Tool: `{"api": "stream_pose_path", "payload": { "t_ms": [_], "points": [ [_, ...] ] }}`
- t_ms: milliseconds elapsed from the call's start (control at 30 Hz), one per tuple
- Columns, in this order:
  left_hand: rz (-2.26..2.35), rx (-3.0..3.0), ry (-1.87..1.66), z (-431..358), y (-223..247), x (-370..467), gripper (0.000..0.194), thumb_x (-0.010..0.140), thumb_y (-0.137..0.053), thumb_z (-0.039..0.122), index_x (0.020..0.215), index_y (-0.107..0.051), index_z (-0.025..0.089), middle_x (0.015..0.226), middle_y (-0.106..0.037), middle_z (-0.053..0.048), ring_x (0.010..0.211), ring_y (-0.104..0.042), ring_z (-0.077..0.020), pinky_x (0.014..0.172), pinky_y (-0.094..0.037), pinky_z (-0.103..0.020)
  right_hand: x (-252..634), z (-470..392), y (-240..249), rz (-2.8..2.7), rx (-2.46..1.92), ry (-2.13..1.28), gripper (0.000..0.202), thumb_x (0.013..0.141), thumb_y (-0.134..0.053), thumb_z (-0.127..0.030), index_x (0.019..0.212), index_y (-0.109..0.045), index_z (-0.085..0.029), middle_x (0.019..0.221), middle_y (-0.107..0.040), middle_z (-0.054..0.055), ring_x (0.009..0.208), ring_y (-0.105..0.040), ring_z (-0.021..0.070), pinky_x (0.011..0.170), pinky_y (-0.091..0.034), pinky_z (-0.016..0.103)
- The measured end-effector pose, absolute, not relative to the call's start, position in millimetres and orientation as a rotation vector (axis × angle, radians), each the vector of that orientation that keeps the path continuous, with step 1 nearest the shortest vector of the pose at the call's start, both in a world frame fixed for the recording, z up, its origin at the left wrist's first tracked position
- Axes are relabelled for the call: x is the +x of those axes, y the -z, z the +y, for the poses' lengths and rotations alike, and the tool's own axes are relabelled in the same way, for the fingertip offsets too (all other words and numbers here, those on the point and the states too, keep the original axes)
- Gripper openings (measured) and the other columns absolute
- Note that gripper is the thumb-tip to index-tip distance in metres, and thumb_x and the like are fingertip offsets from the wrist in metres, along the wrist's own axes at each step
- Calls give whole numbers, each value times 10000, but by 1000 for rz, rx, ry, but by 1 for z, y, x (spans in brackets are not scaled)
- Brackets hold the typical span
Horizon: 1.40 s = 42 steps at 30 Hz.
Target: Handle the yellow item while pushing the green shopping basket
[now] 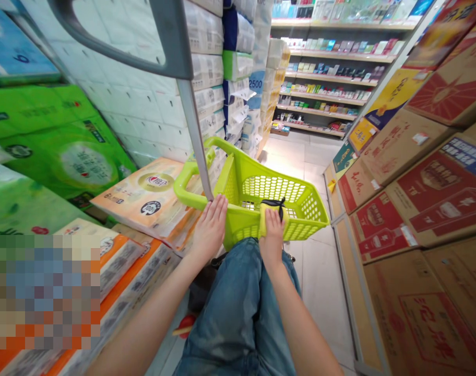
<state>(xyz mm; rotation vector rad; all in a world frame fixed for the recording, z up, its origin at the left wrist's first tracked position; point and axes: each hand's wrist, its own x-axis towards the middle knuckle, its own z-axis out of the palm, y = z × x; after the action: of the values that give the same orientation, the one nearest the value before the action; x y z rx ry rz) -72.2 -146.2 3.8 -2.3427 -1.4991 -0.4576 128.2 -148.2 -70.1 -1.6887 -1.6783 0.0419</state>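
With right hand (pixel 272 237) on yellow cloth (pixel 263 218), can't tell if clamped, but probably soft and light, so just bunch the middle.

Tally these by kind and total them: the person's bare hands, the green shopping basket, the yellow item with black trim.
Bare hands: 2 (left hand, right hand)
Green shopping basket: 1
Yellow item with black trim: 1
Total: 4

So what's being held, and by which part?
Right hand holds a yellow cloth by its near face against the basket; left hand rests on the rim.
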Motion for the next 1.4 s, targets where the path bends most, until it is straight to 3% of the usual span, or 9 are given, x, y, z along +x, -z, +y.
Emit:
{"api": "stream_pose_path", "payload": {
  "t_ms": [100, 233, 767, 1133, 1400],
  "points": [
    [-1484, -2327, 516, -146, 0, -71, 669, 867, -399, 94, 1521, -284, 7, 1598, -316, -164, 1524, -183, -240, 1251, -193, -428, 75, -143, 44, -1810, -1563, -130, 889, 618, -387, 19, 1496, -396, -116, 1532, -449, 95, 1476, -304, 202, 1258, -148, 458],
    [-1465, -2314, 551, -143, 5, -73, 603, 919, -354, 117, 1512, -310, 20, 1589, -340, -161, 1523, -189, -232, 1246, -210, -426, 43, -140, 28, -1853, -1466, -156, 879, 641, -383, 24, 1507, -377, -122, 1543, -434, 93, 1483, -283, 197, 1255, -129, 470],
    [-1439, -2331, 549, -143, 3, -75, 716, 814, -438, 90, 1514, -302, 20, 1587, -346, -159, 1516, -217, -239, 1250, -200, -413, 172, -147, 88, -1699, -1709, 46, 843, 646, -382, 7, 1480, -409, -107, 1512, -459, 122, 1462, -312, 230, 1239, -176, 500],
    [-1432, -2317, 642, -139, 9, -73, 620, 898, -368, 119, 1513, -321, 48, 1561, -390, -173, 1509, -242, -239, 1235, -235, -441, 42, -141, 20, -1837, -1468, -205, 846, 660, -396, 23, 1493, -401, -121, 1544, -437, 84, 1479, -292, 202, 1254, -124, 465],
    [-1450, -2334, 594, -140, 8, -72, 705, 830, -424, 95, 1522, -300, 32, 1581, -356, -166, 1514, -225, -238, 1247, -213, -434, 134, -152, 72, -1836, -1523, 0, 879, 650, -352, 43, 1505, -382, -157, 1536, -444, 88, 1478, -296, 191, 1244, -191, 494]
  ]
}}
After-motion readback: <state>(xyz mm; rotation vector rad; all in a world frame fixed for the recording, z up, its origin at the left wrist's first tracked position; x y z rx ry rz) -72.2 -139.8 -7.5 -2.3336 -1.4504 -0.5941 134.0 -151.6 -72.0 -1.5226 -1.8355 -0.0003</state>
